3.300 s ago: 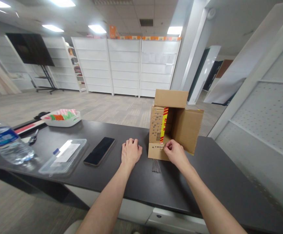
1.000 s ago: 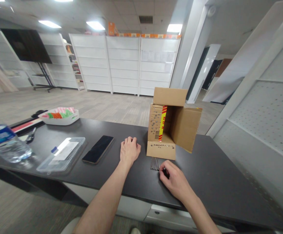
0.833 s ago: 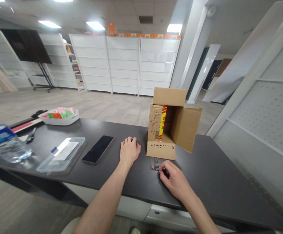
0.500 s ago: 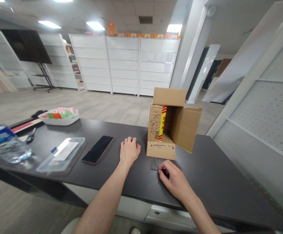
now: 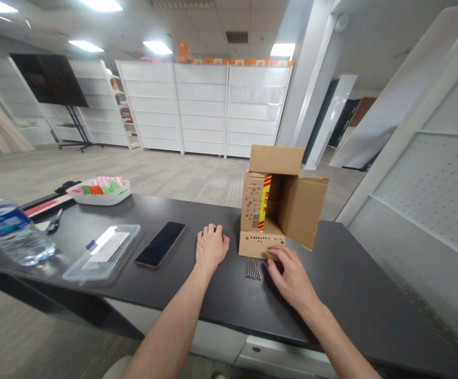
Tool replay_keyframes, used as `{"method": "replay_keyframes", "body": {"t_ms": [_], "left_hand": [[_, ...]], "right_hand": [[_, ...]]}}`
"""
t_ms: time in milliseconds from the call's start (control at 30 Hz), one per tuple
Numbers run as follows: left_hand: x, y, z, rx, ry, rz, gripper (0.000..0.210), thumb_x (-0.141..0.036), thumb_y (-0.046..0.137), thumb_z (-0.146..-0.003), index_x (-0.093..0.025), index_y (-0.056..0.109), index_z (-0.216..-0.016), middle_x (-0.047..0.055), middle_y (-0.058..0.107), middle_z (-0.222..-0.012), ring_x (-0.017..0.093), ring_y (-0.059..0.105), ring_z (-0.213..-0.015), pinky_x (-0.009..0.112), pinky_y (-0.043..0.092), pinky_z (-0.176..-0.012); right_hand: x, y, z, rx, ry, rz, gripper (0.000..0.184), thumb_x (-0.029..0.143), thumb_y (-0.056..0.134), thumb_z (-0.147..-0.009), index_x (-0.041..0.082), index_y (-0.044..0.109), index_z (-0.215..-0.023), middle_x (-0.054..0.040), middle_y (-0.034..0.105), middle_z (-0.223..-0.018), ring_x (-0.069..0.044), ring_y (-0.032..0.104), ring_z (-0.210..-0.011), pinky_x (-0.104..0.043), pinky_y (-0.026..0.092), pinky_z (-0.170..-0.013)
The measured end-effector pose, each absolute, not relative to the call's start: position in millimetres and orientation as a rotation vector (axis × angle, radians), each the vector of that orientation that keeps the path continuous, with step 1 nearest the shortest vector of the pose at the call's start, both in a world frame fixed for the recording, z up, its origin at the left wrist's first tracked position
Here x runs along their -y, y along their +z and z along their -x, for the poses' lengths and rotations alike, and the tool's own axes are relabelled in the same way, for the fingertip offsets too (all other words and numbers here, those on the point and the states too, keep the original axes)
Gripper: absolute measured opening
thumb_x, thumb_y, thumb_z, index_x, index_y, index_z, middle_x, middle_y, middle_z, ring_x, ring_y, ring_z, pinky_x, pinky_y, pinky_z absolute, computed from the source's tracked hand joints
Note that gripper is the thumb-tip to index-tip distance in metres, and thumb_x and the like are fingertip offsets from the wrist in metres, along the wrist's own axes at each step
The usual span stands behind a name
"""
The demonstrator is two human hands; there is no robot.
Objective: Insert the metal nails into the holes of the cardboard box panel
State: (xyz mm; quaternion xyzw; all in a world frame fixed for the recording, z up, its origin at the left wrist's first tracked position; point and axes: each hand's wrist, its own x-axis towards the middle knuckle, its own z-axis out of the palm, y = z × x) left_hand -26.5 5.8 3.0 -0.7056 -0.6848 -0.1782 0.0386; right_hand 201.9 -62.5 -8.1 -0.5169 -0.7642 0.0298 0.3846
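Note:
My right hand (image 5: 292, 275) has its thumb and fingers apart, with nothing seen between them. Its fingertips are over the lower front flap of an open cardboard box (image 5: 262, 243); whether they touch it I cannot tell. Just left of that hand, several thin metal nails (image 5: 253, 268) lie side by side on the dark table (image 5: 221, 290). Small holes run in a line across the flap, and more dark spots dot the box's left side. My left hand (image 5: 212, 246) rests palm down on the table, fingers loosely bent, between the box and a black phone (image 5: 161, 244).
A clear plastic case (image 5: 102, 252) lies left of the phone. Farther left stands a water bottle (image 5: 13, 226), with a white basket (image 5: 101, 197) of colourful items behind it. The box's right flap (image 5: 305, 210) sticks outward. A perforated partition (image 5: 434, 200) borders the table's right side.
My right hand has moved from the right end of the nail row up to the box's lower flap, and its fingers have spread. My left hand stays in place.

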Motion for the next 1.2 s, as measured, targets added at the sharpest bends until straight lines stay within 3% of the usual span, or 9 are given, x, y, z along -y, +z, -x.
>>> {"method": "replay_keyframes", "body": {"t_ms": [267, 467, 1200], "left_hand": [[-6.3, 1.8, 26.8, 2.101, -0.547, 2.155, 0.025, -0.028, 0.046, -0.093, -0.020, 0.062, -0.110, 0.011, 0.061, -0.115, 0.026, 0.054, -0.111, 0.040, 0.039, -0.096], [-6.9, 1.5, 26.5, 2.111, -0.545, 2.153, 0.025, -0.028, 0.046, -0.093, -0.021, 0.063, -0.110, 0.011, 0.062, -0.116, 0.026, 0.054, -0.111, 0.041, 0.039, -0.096], [-6.6, 2.7, 26.5, 2.101, -0.513, 2.153, 0.027, -0.028, 0.044, -0.093, -0.021, 0.063, -0.111, 0.011, 0.062, -0.116, 0.026, 0.054, -0.111, 0.040, 0.039, -0.096]], "right_hand": [[34.8, -12.4, -207.1, 1.947, -0.196, 1.374, 0.036, 0.021, 0.050, -0.089, 0.016, 0.066, -0.120, -0.0159, 0.064, -0.130, -0.031, 0.058, -0.121, -0.051, 0.047, -0.104], [39.1, -23.7, -202.2, 1.956, -0.261, 1.400, 0.041, 0.020, 0.049, -0.089, 0.016, 0.063, -0.128, -0.0146, 0.061, -0.136, -0.031, 0.052, -0.132, -0.052, 0.044, -0.107], [52.8, -16.6, -191.9, 2.070, -0.358, 1.419, 0.040, 0.013, 0.047, -0.090, 0.018, 0.065, -0.125, -0.0107, 0.064, -0.136, -0.027, 0.056, -0.127, -0.048, 0.041, -0.106]]}}
